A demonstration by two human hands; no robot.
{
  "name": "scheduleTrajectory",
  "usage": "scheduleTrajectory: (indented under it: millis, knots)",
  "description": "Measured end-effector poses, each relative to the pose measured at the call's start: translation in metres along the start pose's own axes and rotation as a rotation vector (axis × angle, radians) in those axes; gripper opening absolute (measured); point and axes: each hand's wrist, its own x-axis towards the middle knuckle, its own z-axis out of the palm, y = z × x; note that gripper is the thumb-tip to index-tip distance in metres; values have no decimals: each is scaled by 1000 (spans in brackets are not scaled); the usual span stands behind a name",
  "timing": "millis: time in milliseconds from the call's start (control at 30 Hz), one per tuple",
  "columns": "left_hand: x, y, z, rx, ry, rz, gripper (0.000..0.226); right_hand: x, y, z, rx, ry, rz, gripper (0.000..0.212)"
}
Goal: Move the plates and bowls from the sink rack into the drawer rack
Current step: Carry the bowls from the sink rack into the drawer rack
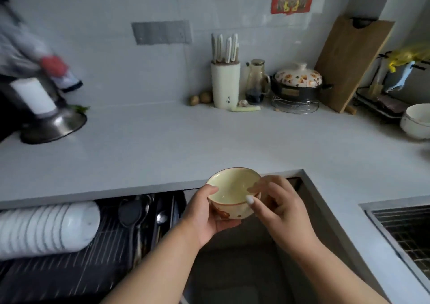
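A small cream bowl [232, 188] with a brown rim and brown marks outside is held upright in front of the counter edge. My left hand [204, 215] cups it from below, thumb on the near rim. My right hand [277, 206] holds its right side, thumb on the rim and fingers behind. Below left, the open drawer rack [93, 257] of dark wire holds a row of white bowls [44, 229] on their sides, with spoons and utensils [142, 215] in the compartment beside them. The sink rack [409, 231] shows as dark mesh at the right edge.
The grey counter [162, 140] carries a knife block [225, 84], a glass jar [256, 82], a flowered pot [299, 84] on a trivet, a leaning cutting board [351, 63], and white bowls [417, 122] at far right. A steel bowl [55, 126] sits at the left.
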Motion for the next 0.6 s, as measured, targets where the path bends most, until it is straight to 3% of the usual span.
scheduleTrajectory:
  millis: [100,233,333,600]
  knots:
    - [-19,21,-59,-90,113,64,29,5,-28,57,71,-18,147,20]
    - [-47,41,-138,-161,252,106,28,5,-71,138,411,-337,562,26]
    - [-72,51,-196,-176,301,135,31,-2,-104,197,636,-544,737,30]
    - [-131,65,-334,-231,462,218,49,-32,-172,320,777,-751,912,35]
